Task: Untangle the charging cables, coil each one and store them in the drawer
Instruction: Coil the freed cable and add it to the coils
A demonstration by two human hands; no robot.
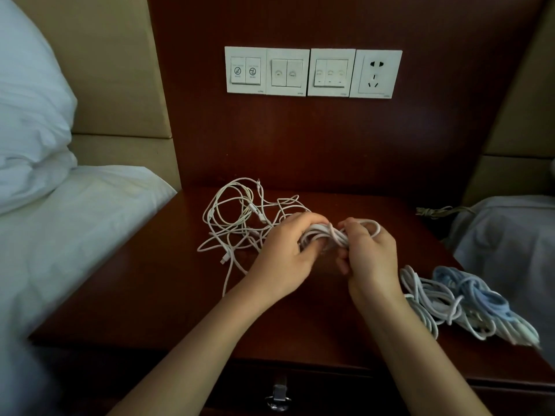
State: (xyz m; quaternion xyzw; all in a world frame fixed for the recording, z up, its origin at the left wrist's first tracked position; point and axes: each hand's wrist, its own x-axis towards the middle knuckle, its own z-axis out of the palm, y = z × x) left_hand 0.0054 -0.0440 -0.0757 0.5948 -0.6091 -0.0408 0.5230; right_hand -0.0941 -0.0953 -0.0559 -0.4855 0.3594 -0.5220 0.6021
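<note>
A dark wooden nightstand [150, 295] sits between two beds. Nearest us is the drawer [315, 385] under its front edge, with a metal pull [279, 396]. Just up on the right edge lie a coiled white cable [432, 301] and a coiled blue cable [468, 291], touching each other. At the middle, the left hand [282, 259] and right hand [372, 259] both have fingers curled round a white cable bundle [326, 235], gripped between them above the tabletop. Beyond the left hand sprawls the tangle of white cables [237, 220], loose on the wood. Farthest back, on the wall: a switch panel [288, 72] and a socket [377, 74].
</note>
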